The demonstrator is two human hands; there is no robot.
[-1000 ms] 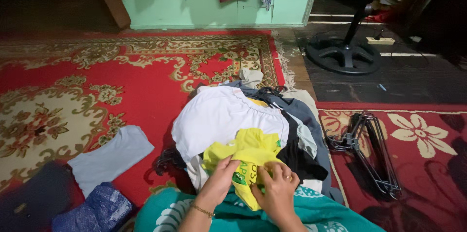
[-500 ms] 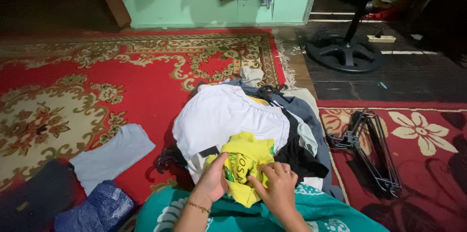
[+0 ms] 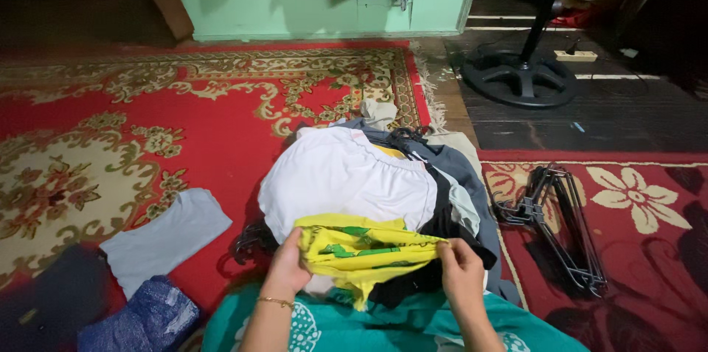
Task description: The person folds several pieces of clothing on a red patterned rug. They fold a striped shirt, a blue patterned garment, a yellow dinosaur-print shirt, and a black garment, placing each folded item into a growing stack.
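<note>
Both hands, left hand [image 3: 286, 267] and right hand [image 3: 459, 272], pinch the yellow shirt [image 3: 361, 249] stretched flat between them above the laundry pile [image 3: 346, 175]; folding it seems underway, needing an even crease next.

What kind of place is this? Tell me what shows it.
Probably a room in a home, used for sorting laundry: a patterned red carpet on the floor, a pile of clothes, loose hangers and a standing fan's base.

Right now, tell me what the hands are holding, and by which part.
Both hold the yellow garment, stretched between them: left hand pinches its left edge, right hand its right edge.
</note>
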